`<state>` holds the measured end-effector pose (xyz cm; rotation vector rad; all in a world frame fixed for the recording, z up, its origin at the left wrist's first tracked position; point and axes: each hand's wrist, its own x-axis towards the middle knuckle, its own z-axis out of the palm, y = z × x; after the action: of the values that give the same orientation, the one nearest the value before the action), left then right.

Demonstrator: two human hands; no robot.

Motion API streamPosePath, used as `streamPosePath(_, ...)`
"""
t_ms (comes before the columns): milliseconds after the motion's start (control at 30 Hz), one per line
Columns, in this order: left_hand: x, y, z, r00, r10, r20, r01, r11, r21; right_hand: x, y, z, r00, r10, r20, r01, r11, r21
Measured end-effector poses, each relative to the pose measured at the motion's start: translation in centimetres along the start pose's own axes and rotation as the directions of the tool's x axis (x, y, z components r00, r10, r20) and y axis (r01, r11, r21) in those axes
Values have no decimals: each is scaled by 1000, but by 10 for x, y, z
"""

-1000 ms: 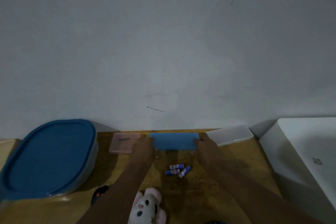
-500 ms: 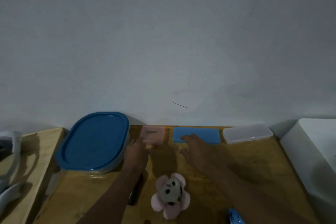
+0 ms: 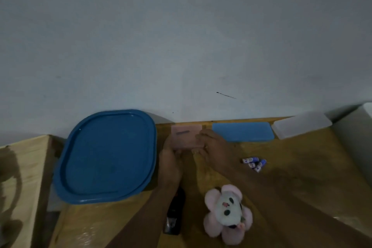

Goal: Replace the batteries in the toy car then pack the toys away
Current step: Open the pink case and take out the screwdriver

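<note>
A small pink box (image 3: pixel 185 136) lies by the wall between a large blue-lidded container (image 3: pixel 106 155) and a flat blue box (image 3: pixel 242 132). My left hand (image 3: pixel 170 157) holds the pink box at its left near edge, and my right hand (image 3: pixel 209 145) grips its right edge with fingers over the top. A black toy car (image 3: pixel 174 212) lies on the wooden table (image 3: pixel 302 167), partly under my left forearm. Three small batteries (image 3: pixel 254 163) lie in a cluster right of my right wrist. A pink plush toy (image 3: pixel 227 211) sits near the front.
A clear white box (image 3: pixel 301 127) stands by the wall right of the blue box. A large white bin (image 3: pixel 356 133) fills the far right. At the left a lighter wooden surface (image 3: pixel 22 177) adjoins the table.
Both hands left the blue box and moved left onto the pink box. The view has swung left and down, so the batteries now show at the right.
</note>
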<state>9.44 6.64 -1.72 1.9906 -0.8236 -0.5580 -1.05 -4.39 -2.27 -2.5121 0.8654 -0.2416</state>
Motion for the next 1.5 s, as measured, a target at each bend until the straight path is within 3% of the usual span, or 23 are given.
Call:
streamPosePath(267, 0, -6, 1, 996, -82, -17, 75, 966, -246, 2, -1, -1, 983, -174, -66, 153, 956, -251)
streamPosePath(433, 6, -12, 1, 995, -93, -36, 82, 967, -240, 7, -8, -3, 961, -276, 28, 264, 878, -398)
streamPosePath(633, 11, -19, -4, 999, -48, -20, 42, 976, -213, 18, -16, -1, 911, -381, 159, 382, 632, -675)
streamPosePath(833, 11, -17, -3, 999, -54, -3, 51, 958, -280, 21, -22, 1, 806, -505, 308, 515, 343, -785)
streamPosePath(1033, 13, -22, -3, 998, -64, -9, 60, 973, -223, 31, -10, -3, 800, -582, 147, 509, 528, -680)
streamPosePath(1233, 8, -19, -4, 1000, -11, -26, 9, 995, -103, 25, 6, -2, 867, -495, -52, 386, 736, -556)
streamPosePath(1300, 8, -15, -4, 998, -25, -49, 21, 996, -92, 27, 4, -8, 885, -447, -131, 355, 829, -432)
streamPosePath(1400, 10, -16, -2, 996, -58, -67, 52, 995, -90, 33, 0, -17, 936, -231, -266, 200, 970, -139)
streamPosePath(1500, 13, -21, 0, 994, -83, -77, 77, 994, -75, 40, -7, -20, 937, 153, -313, -112, 983, 144)
